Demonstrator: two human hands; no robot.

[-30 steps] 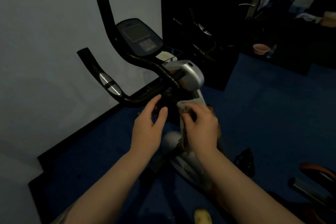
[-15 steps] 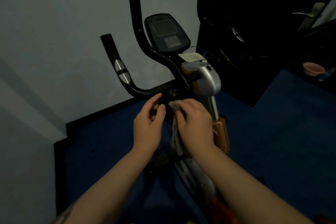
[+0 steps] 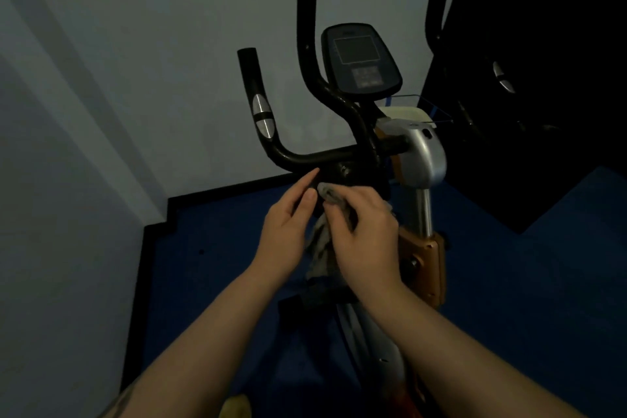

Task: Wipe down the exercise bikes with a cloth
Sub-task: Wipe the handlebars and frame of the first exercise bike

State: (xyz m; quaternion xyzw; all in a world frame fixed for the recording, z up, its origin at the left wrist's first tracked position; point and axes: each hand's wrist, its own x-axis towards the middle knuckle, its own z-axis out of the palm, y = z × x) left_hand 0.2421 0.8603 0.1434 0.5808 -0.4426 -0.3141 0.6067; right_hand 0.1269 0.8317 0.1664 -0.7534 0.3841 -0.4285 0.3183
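An exercise bike stands before me with black handlebars (image 3: 307, 156), a dark console (image 3: 360, 59) and a silver column (image 3: 424, 159). A grey cloth (image 3: 320, 241) hangs just below the handlebar clamp. My right hand (image 3: 364, 231) grips the cloth's bunched top, fingers curled round it. Beside it on the left, my left hand (image 3: 288, 224) has straight fingers, fingertips touching the cloth's upper edge and the clamp area. Both hands are close together, under the crossbar.
A pale wall (image 3: 135, 78) is close behind and left of the bike, with a black skirting (image 3: 224, 190) along the blue floor (image 3: 210, 282). A dark mirror or panel (image 3: 543, 112) stands on the right. The bike's orange side cover (image 3: 431, 265) is below my right hand.
The view has swung left and closer, so the bike now sits centre-right. Both hands stay together under the handlebar, the right still holding the cloth, which now hangs in plain sight.
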